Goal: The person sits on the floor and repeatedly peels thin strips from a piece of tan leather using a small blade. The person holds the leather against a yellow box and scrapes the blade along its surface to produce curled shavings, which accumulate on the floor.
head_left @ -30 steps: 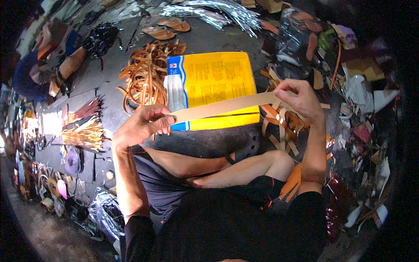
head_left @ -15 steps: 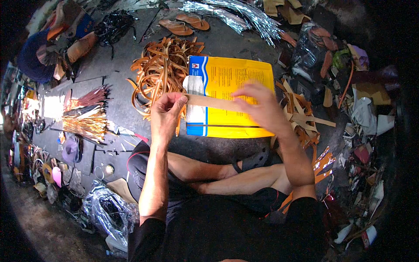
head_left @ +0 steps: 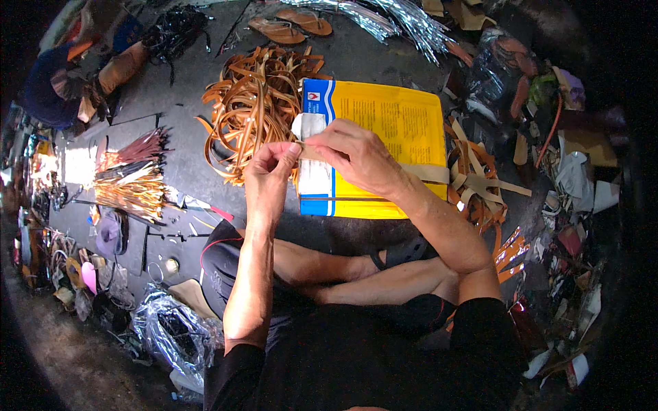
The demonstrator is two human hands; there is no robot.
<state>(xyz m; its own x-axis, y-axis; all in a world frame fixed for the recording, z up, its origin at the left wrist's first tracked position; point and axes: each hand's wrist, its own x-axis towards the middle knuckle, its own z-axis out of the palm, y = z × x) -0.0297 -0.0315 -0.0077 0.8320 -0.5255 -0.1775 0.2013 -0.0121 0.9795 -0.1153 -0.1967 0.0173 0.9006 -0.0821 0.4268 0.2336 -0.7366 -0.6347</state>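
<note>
The left hand [head_left: 269, 168] pinches one end of a tan strip [head_left: 426, 173], thumb and forefinger clamped on it at the left edge of a yellow board [head_left: 394, 130]. The fingers of the right hand [head_left: 360, 159] are bunched together at the strip, just beside the left fingertips; whether they grip it I cannot tell, as the hand covers the spot. A second ago the hands were well apart, with the strip stretched between them and the right hand out at the board's far side; half a second ago that hand was a blur over the middle. Now the two sets of fingers nearly meet, and past the right wrist the strip's pale length lies across the board's right part.

The board, blue and white along its left side, sits in front of the person's crossed legs [head_left: 384, 284]. Against its left side is a heap of brown straps [head_left: 257, 109]; beyond its right edge lie loose tan and orange strips [head_left: 473, 168]. Farther out on the floor [head_left: 188, 89] are brown sandals [head_left: 277, 31], silvery strands [head_left: 411, 27], a fan of dark red and gold strands [head_left: 130, 192] and crumpled clear plastic [head_left: 171, 325].
</note>
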